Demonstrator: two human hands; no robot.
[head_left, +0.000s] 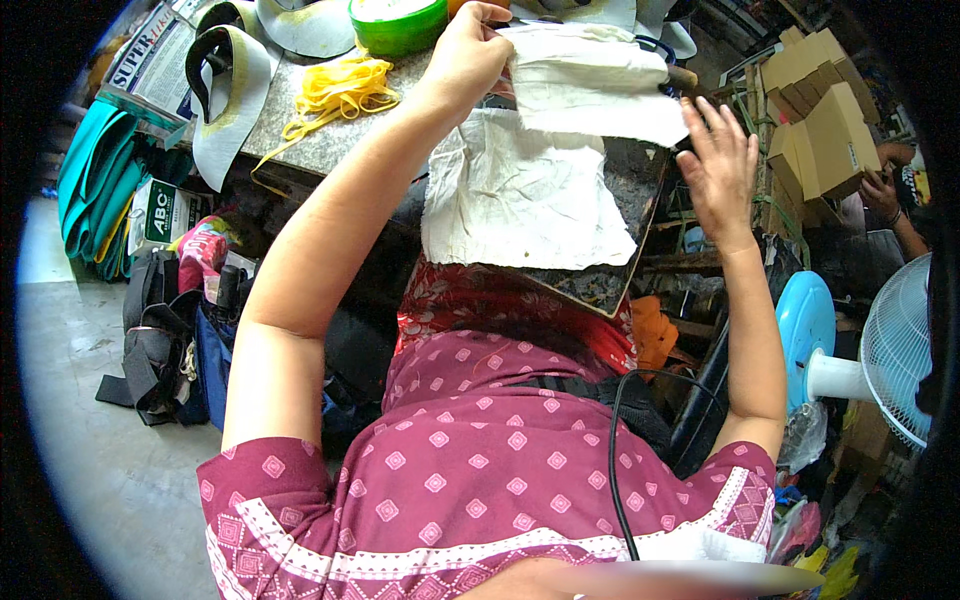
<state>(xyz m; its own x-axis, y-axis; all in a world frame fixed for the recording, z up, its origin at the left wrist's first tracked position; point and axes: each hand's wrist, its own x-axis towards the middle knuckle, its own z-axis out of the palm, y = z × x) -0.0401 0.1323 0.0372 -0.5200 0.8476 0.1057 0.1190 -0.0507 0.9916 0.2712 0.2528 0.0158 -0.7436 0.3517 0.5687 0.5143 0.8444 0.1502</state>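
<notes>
On the far left, a green cloth (95, 190) hangs in folds next to a box (165, 217). A black bag (155, 360) sits on the grey floor (70, 430). Next comes a curved grey band (233, 130), at the edge of the counter (290, 100). A messy bunch of yellow string (345, 88) lies on the counter, and one end hangs over the edge. A green tub (402, 30) is behind the string.

The left hand (468, 55) reaches far up. Its fingers are close together and pinch the top cloth (590, 75) at its left corner. The top cloth is white and covers the back part of the low cloth (520, 195). The low cloth is white too, with creases, and lies flat on a dark board (605, 285).

The right hand (718, 175) is at the right edge of the top cloth. Its fingers are spread wide. I cannot tell if they touch the cloth. A brown handle (682, 78) is just above them.

Farther right are brown boxes (825, 145), a blue and white fan (895, 345) and another person's hand (880, 195).
</notes>
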